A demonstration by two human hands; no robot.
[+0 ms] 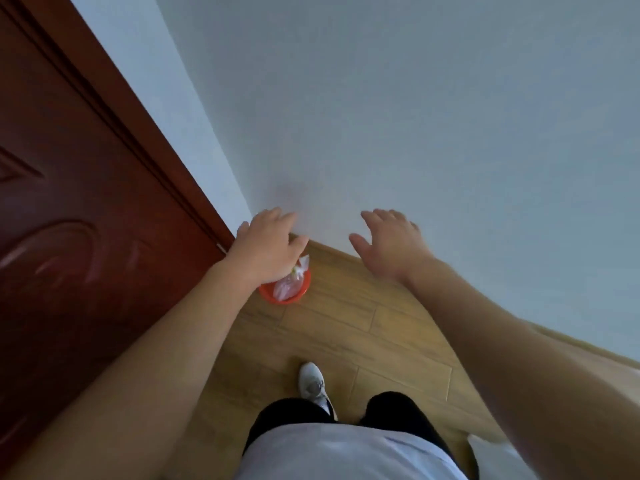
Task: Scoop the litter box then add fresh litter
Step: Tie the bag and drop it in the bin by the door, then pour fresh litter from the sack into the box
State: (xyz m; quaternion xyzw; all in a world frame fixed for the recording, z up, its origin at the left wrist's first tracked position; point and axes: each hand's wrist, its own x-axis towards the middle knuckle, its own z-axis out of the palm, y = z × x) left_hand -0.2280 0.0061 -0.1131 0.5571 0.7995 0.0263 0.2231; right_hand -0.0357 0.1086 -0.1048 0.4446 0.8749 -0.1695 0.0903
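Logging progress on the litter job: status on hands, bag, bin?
Left hand above plastic bag, grip unclear. Right hand open, empty. Bag in red bin beside door. Litter box not in view.

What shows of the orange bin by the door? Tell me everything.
The orange bin is small, round and plastic-looking, standing upright on the wood floor in the corner between the dark red door and the wall. A clear plastic bag fills it and sticks up. The left hand hides part of its rim; contact unclear.
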